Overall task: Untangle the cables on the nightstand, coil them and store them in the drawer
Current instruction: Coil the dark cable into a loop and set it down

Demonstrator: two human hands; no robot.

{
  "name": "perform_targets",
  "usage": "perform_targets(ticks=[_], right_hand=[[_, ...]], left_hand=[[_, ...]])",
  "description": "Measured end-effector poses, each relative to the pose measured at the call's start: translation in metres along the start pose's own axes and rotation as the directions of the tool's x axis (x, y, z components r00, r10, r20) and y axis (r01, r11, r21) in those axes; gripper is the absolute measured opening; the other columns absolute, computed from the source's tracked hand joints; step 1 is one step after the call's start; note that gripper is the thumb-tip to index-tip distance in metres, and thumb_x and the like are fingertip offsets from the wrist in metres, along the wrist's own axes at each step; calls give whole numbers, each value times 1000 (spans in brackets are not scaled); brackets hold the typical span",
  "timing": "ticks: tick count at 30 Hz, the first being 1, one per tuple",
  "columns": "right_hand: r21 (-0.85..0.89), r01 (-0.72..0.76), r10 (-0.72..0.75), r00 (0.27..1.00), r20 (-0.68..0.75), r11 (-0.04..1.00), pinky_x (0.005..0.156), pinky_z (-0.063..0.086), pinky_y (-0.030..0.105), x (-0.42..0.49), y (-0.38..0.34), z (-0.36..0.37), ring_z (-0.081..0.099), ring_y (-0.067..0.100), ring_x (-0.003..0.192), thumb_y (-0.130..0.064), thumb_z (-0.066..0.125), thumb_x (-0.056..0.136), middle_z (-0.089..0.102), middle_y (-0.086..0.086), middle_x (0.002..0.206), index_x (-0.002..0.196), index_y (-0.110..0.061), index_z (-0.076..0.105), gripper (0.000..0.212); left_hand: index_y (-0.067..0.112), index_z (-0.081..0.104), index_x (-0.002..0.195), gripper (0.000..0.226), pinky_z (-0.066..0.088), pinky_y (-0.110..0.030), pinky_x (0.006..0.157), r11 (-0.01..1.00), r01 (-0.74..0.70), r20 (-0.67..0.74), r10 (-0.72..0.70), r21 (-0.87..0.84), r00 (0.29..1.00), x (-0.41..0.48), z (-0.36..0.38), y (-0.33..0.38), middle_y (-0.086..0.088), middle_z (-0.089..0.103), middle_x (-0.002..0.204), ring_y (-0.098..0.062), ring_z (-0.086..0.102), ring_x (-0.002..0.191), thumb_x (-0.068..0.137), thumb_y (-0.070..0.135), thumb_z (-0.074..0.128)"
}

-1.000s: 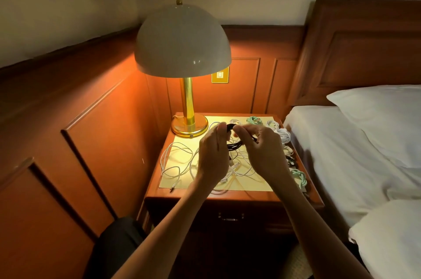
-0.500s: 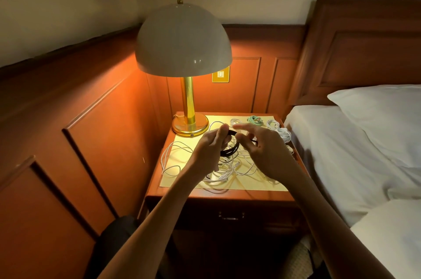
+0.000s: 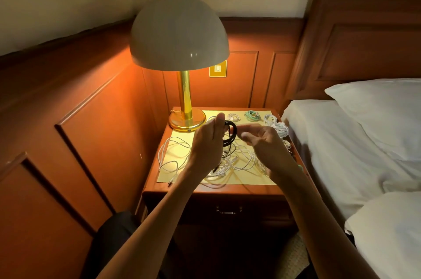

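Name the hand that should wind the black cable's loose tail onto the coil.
Right, probably. The left hand grips the black cable coil and steadies it; the right hand hovers beside it, near the dangling tail.

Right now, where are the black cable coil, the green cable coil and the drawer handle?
black cable coil (image 3: 234, 131): head view, on the right-hand arc of its loops.
green cable coil (image 3: 252, 116): head view, on the middle of the bundle.
drawer handle (image 3: 229, 211): head view, on the middle of its bar.
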State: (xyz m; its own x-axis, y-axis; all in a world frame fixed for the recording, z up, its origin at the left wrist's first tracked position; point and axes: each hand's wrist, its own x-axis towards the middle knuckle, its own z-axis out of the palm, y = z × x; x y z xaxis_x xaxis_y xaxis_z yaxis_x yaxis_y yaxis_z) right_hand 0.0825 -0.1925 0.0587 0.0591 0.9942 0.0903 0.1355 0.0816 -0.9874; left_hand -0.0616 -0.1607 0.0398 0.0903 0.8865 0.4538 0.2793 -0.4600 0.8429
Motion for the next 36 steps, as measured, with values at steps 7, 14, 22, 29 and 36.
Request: perform_targets(ticks=[7, 14, 22, 29, 36], right_hand=[[31, -169, 169, 986, -2, 985, 91, 47, 34, 4, 3, -3, 65, 16, 103, -17, 72, 84, 76, -2, 92, 87, -14, 76, 6], [118, -199, 198, 980, 23, 973, 89, 51, 40, 12, -3, -1, 65, 20, 92, -9, 67, 88, 69, 4, 80, 77, -12, 65, 12], [-407, 139, -103, 989, 108, 903, 65, 53, 30, 7, 4, -13, 70, 13, 72, -33, 82, 79, 75, -1, 74, 72, -20, 76, 16], [-737, 442, -528, 838, 136, 511, 60, 58, 31, 7, 25, -9, 60, 7, 72, -37, 89, 69, 62, -8, 104, 121, -36, 64, 57], [-675, 722, -809, 484, 334, 154, 59, 57, 36, 5, 31, -10, 63, 21, 86, -12, 74, 87, 65, 6, 104, 105, -13, 72, 17]], left_hand=[[29, 51, 74, 39, 38, -22, 49, 974, -161, 112, 144, 161, 983, 1, 3, -8, 12, 52, 63, -8, 52, 55, 108, 33, 34], [24, 51, 73, 40, 40, -23, 49, 987, -135, 169, 119, 87, 978, 7, 8, -3, 7, 50, 62, -9, 48, 52, 109, 31, 35], [22, 43, 66, 45, 36, -17, 53, 996, 10, 295, -35, 88, 955, 2, 3, -21, 7, 45, 61, -2, 43, 50, 107, 38, 32], [17, 48, 68, 51, 36, -34, 67, 972, 234, 355, -206, -37, 912, -7, 8, -40, 14, 49, 55, -10, 44, 58, 101, 55, 37], [13, 48, 70, 52, 34, -33, 69, 965, 205, 362, -135, -162, 922, 5, -10, -16, 2, 42, 65, -13, 40, 64, 101, 53, 38]])
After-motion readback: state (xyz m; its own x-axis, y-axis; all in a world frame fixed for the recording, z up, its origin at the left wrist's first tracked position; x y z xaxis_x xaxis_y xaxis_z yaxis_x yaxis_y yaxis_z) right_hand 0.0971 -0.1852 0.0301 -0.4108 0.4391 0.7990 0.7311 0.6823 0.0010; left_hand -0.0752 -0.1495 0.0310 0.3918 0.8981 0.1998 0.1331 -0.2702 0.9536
